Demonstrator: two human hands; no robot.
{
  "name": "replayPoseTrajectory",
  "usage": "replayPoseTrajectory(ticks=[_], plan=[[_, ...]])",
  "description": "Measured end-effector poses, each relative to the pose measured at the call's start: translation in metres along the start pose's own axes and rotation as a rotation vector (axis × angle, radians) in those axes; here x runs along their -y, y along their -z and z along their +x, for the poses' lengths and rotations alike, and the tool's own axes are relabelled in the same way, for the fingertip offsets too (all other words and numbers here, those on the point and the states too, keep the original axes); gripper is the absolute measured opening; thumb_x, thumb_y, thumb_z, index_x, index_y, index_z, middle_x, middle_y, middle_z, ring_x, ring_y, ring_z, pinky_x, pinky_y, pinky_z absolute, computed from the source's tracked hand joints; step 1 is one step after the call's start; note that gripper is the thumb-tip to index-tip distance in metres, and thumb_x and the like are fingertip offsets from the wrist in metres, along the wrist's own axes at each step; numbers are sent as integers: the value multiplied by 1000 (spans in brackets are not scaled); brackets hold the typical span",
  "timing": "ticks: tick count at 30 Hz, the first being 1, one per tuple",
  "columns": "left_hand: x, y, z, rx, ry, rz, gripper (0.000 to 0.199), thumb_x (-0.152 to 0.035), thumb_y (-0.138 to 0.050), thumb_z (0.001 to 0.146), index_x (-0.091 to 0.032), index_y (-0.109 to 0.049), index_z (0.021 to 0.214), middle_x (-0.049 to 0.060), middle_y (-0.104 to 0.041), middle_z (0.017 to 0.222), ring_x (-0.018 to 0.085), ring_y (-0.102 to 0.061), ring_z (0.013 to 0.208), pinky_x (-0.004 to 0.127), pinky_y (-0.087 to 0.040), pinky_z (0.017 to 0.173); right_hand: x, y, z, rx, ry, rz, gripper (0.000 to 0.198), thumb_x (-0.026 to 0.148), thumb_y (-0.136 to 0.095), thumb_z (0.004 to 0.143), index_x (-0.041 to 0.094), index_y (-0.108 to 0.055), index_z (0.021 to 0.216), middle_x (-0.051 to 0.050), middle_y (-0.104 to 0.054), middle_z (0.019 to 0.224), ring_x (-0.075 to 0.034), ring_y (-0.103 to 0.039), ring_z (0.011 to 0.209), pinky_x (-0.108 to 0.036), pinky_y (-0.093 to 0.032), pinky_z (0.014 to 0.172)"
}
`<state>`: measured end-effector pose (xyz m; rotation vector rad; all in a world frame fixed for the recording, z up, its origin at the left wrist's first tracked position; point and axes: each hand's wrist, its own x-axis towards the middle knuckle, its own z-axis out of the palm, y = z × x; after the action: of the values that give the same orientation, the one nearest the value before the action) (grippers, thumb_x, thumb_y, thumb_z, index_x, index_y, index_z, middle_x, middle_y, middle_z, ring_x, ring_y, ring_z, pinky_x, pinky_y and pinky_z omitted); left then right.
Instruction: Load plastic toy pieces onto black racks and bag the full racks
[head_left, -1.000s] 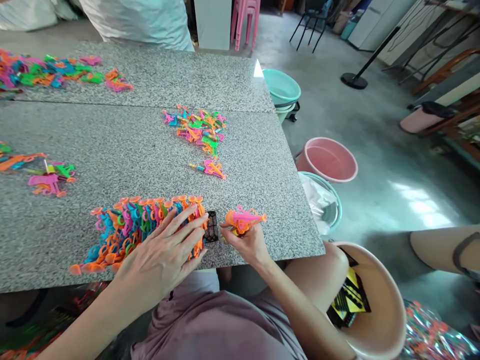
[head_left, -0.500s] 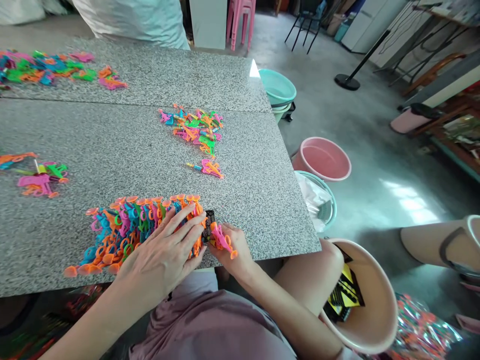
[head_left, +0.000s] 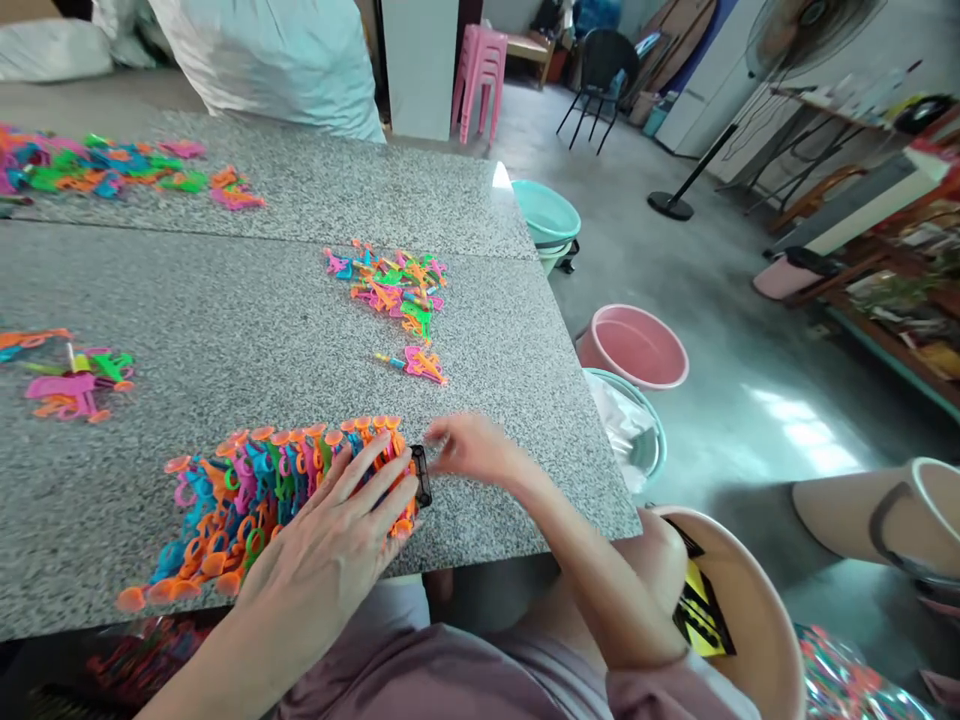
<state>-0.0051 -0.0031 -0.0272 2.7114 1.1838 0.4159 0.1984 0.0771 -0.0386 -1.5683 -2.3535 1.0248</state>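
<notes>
Small plastic toy dart guns in orange, pink, blue and green stand packed in a row near the table's front edge, orange suction cups along both sides. My left hand lies over the row's right end, fingers across the top and thumb on the near side, holding it together. A black plastic piece stands against that end. Just right of it, my right hand hovers over the table, slightly blurred, thumb and fingers apart with nothing visible between them.
Loose toy guns lie in a pile, with a single toy gun nearer me. More toy guns are at the left and far left. Beside the table are a pink basin, a teal basin and a beige tub with yellow-black cards.
The pink and orange toy gun by my right hand is no longer seen there. My right hand has moved up and off the black piece. My left hand stays on the row.
</notes>
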Motion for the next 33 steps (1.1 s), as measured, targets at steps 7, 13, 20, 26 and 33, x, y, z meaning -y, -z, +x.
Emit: replayPoseTrajectory(ticks=[7, 13, 20, 26, 33], plan=[[9, 13, -4, 1, -111, 158, 39, -24, -38, 100, -25, -63, 130, 1, -61, 139, 24, -46, 138, 43, -49, 109, -9, -1, 63, -123, -208, -351, 26, 15, -52, 98, 10, -60, 122, -17, -67, 113, -27, -67, 106, -36, -53, 88], [7, 26, -4, 19, -170, 222, 41, -28, -34, 100, -24, -65, 126, 0, -63, 137, 24, -48, 136, 42, -40, 115, -11, 5, 69, -108, 181, -653, 28, 9, -41, 100, 15, -60, 119, -16, -63, 123, -24, -63, 104, -32, -54, 79], [7, 28, -3, 69, -177, 210, 41, -36, -45, 99, -24, -59, 136, 1, -58, 143, 25, -40, 142, 44, -34, 119, -47, 36, 118, 78, 726, -861, 28, 5, -39, 100, 18, -65, 100, -8, -66, 114, -19, -58, 102, -30, -48, 82], [5, 30, 0, -1, -184, 235, 42, -28, -32, 104, -20, -64, 130, 2, -62, 139, 24, -45, 137, 39, -40, 113, -66, 2, 40, -208, 294, -140, 11, 14, -56, 94, 17, -62, 102, -3, -68, 94, -14, -63, 79, -24, -48, 73], [2, 33, 1, 27, -185, 261, 46, -32, -28, 105, -19, -63, 131, 3, -62, 138, 26, -48, 134, 42, -45, 107, -30, -66, 14, -210, 249, 224, 15, 13, -68, 82, 19, -63, 94, -2, -69, 90, -15, -64, 83, -23, -47, 75]])
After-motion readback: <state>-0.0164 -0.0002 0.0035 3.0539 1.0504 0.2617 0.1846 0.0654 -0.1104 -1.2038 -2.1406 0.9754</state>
